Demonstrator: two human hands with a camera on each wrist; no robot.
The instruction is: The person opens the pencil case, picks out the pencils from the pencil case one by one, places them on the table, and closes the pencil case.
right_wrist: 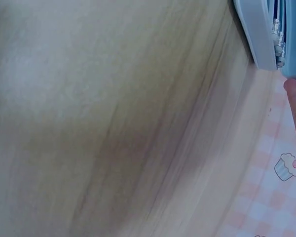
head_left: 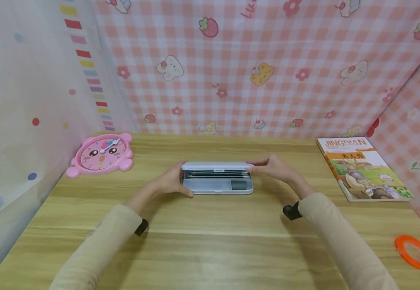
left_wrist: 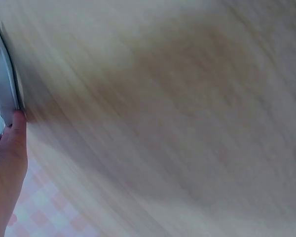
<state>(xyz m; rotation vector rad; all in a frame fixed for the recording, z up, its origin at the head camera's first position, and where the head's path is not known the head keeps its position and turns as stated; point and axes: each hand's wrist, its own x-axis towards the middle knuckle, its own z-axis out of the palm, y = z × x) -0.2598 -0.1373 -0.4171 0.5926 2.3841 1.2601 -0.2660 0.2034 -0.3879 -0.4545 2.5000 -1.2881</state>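
On the table (head_left: 217, 249), the left grip (head_left: 169, 179) holds the pencil case (head_left: 210, 186), the right grip (head_left: 274, 167) its lid (head_left: 213, 165)

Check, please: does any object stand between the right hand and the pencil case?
Nothing visible stands in the way: the right hand touches the right end of the raised lid of the pencil case. The book lies farther right, beyond that hand.

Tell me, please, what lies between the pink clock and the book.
In the head view, the open pencil case lies between them, with the left hand and the right hand at its ends.
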